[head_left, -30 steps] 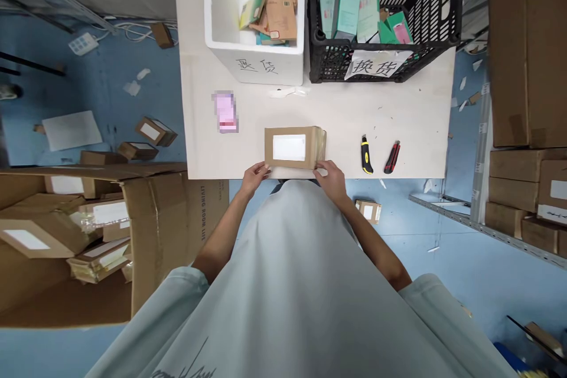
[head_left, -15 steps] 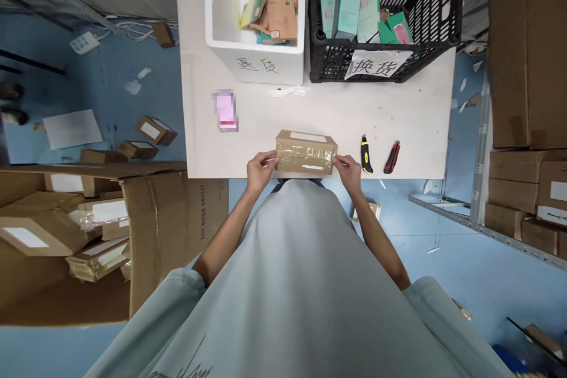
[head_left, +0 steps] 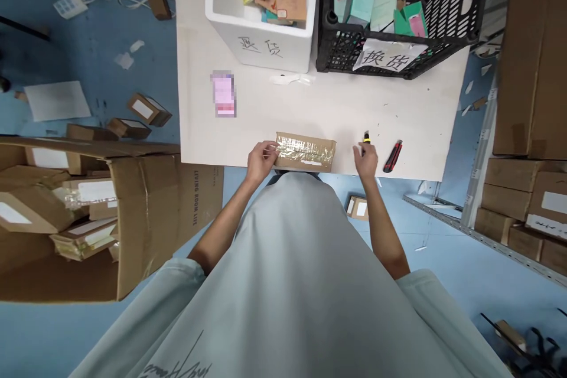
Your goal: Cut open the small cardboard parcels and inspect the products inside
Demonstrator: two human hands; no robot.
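A small brown cardboard box (head_left: pixel 305 152) wrapped in shiny clear tape lies near the table's front edge. My left hand (head_left: pixel 262 160) grips its left end, thumb and fingers closed at the corner. To the right of the box, my right hand (head_left: pixel 366 162) is over a yellow and black utility knife (head_left: pixel 367 137), fingers curled about it. Only the knife's upper end shows; the rest is hidden under the hand. Further right on the table lies a red and black utility knife (head_left: pixel 393 156).
At the back stand a white foam box (head_left: pixel 266 41) with small packets and a black crate (head_left: pixel 328 50) with green cartons. A blurred pink item (head_left: pixel 224 93) lies at left on the white table (head_left: pixel 195 136). A large open carton (head_left: pixel 146 212) of parcels stands lower left; stacked boxes (head_left: pixel 509 183) are at right.
My right hand has let go of the box's right end and moved right onto the yellow and black knife. The box now tilts toward me; my left hand stays on it. The view has shifted slightly.
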